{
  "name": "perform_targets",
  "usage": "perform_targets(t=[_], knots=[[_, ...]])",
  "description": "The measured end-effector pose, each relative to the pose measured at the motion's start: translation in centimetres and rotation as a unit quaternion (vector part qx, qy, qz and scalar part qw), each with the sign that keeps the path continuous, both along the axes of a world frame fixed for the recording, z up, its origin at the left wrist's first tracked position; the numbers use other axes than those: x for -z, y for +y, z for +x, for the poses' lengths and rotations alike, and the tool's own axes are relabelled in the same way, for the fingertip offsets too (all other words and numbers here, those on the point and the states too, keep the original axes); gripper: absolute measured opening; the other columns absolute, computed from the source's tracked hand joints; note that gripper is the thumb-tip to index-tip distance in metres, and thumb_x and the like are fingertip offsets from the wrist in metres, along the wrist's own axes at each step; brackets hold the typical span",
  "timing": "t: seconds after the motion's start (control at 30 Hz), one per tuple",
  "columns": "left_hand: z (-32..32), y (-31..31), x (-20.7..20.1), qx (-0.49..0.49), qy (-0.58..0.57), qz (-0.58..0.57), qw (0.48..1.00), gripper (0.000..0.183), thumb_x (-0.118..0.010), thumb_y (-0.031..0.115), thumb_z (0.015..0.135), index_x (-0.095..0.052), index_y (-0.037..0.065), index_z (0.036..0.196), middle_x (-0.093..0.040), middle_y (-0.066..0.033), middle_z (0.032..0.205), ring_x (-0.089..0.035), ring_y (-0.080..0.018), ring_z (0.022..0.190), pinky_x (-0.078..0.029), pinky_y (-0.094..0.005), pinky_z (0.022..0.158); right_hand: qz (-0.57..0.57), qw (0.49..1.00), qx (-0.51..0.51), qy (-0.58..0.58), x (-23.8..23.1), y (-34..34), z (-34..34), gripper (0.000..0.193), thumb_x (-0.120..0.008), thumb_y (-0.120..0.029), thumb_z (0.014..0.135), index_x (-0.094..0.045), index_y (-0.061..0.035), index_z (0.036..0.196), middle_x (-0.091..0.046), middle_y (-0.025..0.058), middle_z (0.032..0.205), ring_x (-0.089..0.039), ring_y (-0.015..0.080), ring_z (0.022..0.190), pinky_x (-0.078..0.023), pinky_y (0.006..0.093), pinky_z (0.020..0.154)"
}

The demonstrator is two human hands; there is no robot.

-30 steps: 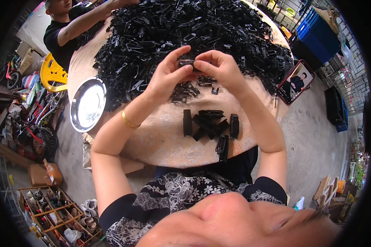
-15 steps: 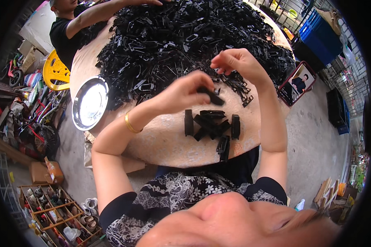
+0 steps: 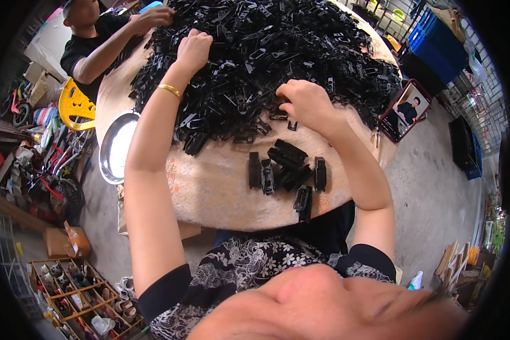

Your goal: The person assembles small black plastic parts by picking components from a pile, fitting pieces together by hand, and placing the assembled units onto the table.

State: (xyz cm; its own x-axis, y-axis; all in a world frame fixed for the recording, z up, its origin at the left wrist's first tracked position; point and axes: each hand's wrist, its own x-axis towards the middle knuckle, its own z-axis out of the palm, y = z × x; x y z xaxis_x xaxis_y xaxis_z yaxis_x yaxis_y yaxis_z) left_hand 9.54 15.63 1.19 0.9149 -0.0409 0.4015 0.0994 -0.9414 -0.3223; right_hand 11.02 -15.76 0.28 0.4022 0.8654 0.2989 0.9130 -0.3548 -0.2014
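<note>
A large heap of loose black plastic clip-like pieces (image 3: 266,51) covers the far part of the round table. My left hand (image 3: 194,51) is over the heap's left side, fingers curled down into the pieces; its fingertips are hidden. At the heap's near edge is my right hand (image 3: 306,102), thumb and fingers bent toward each other; anything between them is too dark to make out. In front of me lie several black bundles of pieces stacked together (image 3: 289,164), some upright, some leaning across each other.
The table (image 3: 209,192) has a patterned cloth. A shiny metal basin (image 3: 114,148) sits at its left edge, a phone (image 3: 405,111) at its right. Another person's hand (image 3: 153,18) touches the heap at far left. A yellow chair (image 3: 76,105) stands beside that person.
My left hand has let go of a black bundle, now among the others, and moved far left onto the heap. My right hand came slightly nearer. The other person's arm drew back leftward.
</note>
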Motion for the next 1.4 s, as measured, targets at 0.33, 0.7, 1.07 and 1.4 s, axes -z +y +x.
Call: perform_targets(t=[0.33, 0.7, 1.07, 1.4], knots=[[0.5, -1.7, -1.1, -0.047, 0.079, 0.044, 0.995, 0.027, -0.054, 0.008, 0.077, -0.054, 0.010, 0.104, -0.064, -0.0096, 0.090, -0.057, -0.0254, 0.094, -0.045, -0.0376, 0.075, -0.042, 0.999, 0.017, -0.016, 0.2, 0.1, -0.8, 0.014, -0.066, -0.015, 0.069, -0.063, -0.0036, 0.076, -0.055, 0.0105, 0.088, -0.057, 0.0253, 0.084, -0.049, 0.0344, 0.073], [-4.0, -4.4, -1.4, 0.051, -0.053, -0.295, 0.953, 0.034, -0.061, 0.012, 0.069, -0.059, -0.003, 0.100, -0.061, -0.0218, 0.091, -0.061, -0.0338, 0.082, -0.048, -0.0379, 0.077, 0.020, 0.997, -0.006, -0.079, 0.8, 0.1, -0.3, 0.006, -0.060, -0.010, 0.067, -0.060, -0.0049, 0.070, -0.060, 0.0086, 0.075, -0.059, 0.0247, 0.077, -0.050, 0.0338, 0.067], [-5.8, -8.2, 0.1, 0.077, -0.111, -0.586, 0.799, 0.040, -0.063, 0.006, 0.079, -0.052, 0.005, 0.117, -0.055, 0.0000, 0.080, -0.050, -0.0059, 0.071, -0.041, -0.0194, 0.065, 0.274, 0.937, 0.023, 0.215, 0.5, 1.0, 0.5, 0.011, -0.052, -0.011, 0.085, -0.053, -0.0012, 0.090, -0.060, 0.0159, 0.074, -0.060, 0.0293, 0.059, -0.048, 0.0355, 0.057], [-8.3, -14.8, 0.1, 0.108, 0.105, -0.826, 0.543, 0.025, -0.058, 0.008, 0.083, -0.049, 0.000, 0.105, -0.055, -0.0056, 0.087, -0.059, -0.0123, 0.072, -0.052, -0.0247, 0.066, 0.371, 0.927, -0.046, -0.044, -0.4, 1.4, -0.6, 0.014, -0.065, -0.007, 0.076, -0.061, -0.0033, 0.088, -0.059, 0.0081, 0.078, -0.059, 0.0219, 0.068, -0.048, 0.0301, 0.058]])
